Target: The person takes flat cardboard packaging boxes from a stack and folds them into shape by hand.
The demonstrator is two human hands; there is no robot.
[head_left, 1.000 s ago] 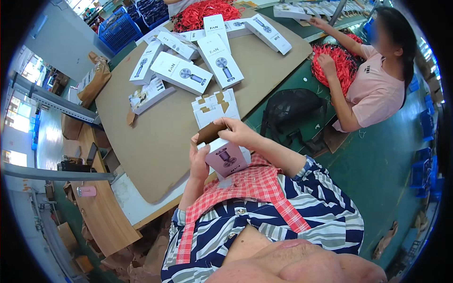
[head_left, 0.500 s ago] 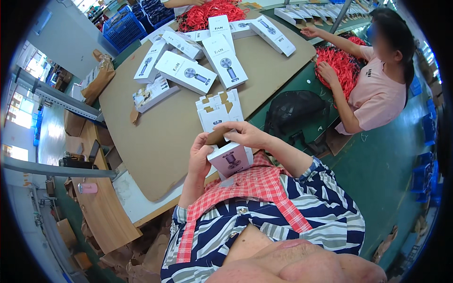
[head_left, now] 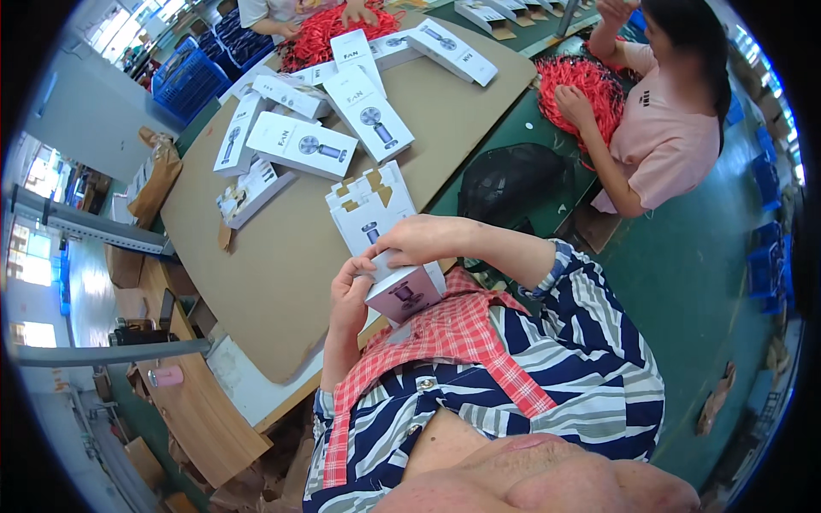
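Note:
A small white carton [head_left: 404, 293] with a picture of a fan on its side stands against my apron, its end facing up. My left hand [head_left: 349, 292] grips the carton's left edge, thumb and fingers at the top corner. From the right, my right hand [head_left: 419, 242] presses its fingers onto the top flap, which lies folded over the opening. Just beyond, partly behind my hands, several flat-packed or open-ended white cartons [head_left: 363, 205] lie together with brown-lined flaps raised.
Several closed fan boxes [head_left: 301, 145] are heaped across the brown cardboard tabletop [head_left: 256, 282]. A black bag [head_left: 513, 184] lies right of it. One co-worker [head_left: 667, 128] at the right handles red cords [head_left: 581, 90]; another stands at the far side by more red cords [head_left: 329, 36].
The raised brown-inside flap of the carton has been folded down over its opening. My view has shifted, so the table appears farther left. The right co-worker's one hand has risen toward the head.

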